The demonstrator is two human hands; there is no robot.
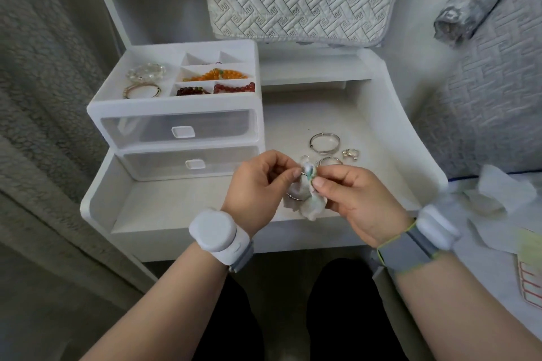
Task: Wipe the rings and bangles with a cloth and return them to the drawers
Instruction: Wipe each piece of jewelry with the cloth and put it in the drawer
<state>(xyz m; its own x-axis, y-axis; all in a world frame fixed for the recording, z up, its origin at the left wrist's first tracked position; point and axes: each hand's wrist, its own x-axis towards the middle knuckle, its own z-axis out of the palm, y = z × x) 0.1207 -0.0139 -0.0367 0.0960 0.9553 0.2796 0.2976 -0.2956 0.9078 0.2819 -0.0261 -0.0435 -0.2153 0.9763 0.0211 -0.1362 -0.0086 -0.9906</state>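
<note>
Just right of the drawer unit (176,126), over the counter (176,208), the left hand (258,182) has its grip pinching a silver bangle (294,198). The right hand (360,199) has its grip pinching a white cloth (311,208) wrapped over the bangle's rim. Farther back, right of the unit, another bangle (325,141) and a small ring (350,153) lie on the counter. The unit's 2 drawers are closed, and its top tray (146,56) holds beads.

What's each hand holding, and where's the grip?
Left hand pinches a silver bangle at its top rim; right hand pinches the white cloth, wrapped over that rim.
</note>
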